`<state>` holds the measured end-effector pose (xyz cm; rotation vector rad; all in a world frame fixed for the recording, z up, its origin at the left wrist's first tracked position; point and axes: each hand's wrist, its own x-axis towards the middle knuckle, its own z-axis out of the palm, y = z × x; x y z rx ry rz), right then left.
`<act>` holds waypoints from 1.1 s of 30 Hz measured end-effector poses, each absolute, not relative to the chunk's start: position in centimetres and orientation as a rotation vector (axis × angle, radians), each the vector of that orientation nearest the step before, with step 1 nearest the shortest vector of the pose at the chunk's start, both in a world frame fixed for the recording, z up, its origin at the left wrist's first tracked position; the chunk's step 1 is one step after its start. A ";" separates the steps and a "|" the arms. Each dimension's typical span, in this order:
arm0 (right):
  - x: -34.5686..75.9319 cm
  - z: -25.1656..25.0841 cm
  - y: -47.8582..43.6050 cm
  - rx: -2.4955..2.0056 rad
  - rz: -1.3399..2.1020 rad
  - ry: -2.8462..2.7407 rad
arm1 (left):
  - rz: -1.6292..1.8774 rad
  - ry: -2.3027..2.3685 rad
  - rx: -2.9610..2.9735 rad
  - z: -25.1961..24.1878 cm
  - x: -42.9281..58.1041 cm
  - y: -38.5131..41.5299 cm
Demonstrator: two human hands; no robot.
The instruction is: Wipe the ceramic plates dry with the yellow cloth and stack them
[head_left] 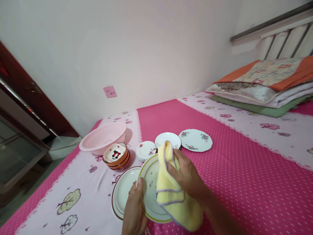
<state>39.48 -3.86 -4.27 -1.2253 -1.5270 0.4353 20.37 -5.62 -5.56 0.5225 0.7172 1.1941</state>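
A person's two hands work at the lower middle of the frame, over a bed (pixel 244 163) with a pink and white patterned cover. The left hand (pixel 135 209) grips the left edge of a yellow-rimmed plate (pixel 149 187), its thumb at the rim on the upper face; the other fingers are mostly hidden. The plate is tilted, at bottom centre. The right hand (pixel 188 176) has its fingers clamped on a folded yellow cloth (pixel 168 182) with purple edging, which covers the right part of the plate, its lower end hanging toward the bottom edge.

A brown-rimmed plate (pixel 122 189) lies on the bed just left of the held plate and partly behind it in view. Above it, left of centre, stands a stack of orange-sided bowls (pixel 117 156), the top one showing a cat picture, close to a pink basin (pixel 104 137). Near the centre are small plates (pixel 146 150) with red flowers, then a dark-rimmed dish (pixel 163 138) partly hidden by the cloth, and a white flowered plate (pixel 197 140) to its right. Folded bedding (pixel 264 81) is piled at the upper right; a pink note (pixel 110 91) is on the wall (pixel 158 49), upper left of centre.
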 end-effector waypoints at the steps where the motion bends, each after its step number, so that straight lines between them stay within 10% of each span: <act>1: 39.6 -4.2 -4.0 -1.208 0.496 -1.491 | 1.217 0.683 0.501 -5.6 20.3 -5.5; 8: 38.2 -5.3 -3.6 -1.120 0.700 -1.284 | 1.338 0.156 0.606 -5.4 20.0 -4.8; 19: 37.9 -6.4 -3.1 -1.338 -0.323 -1.379 | 1.328 0.553 0.312 -6.0 23.2 -5.6; 33: 34.7 -2.8 -6.0 -1.032 0.256 -1.866 | 1.155 0.301 0.375 -9.6 20.5 -4.5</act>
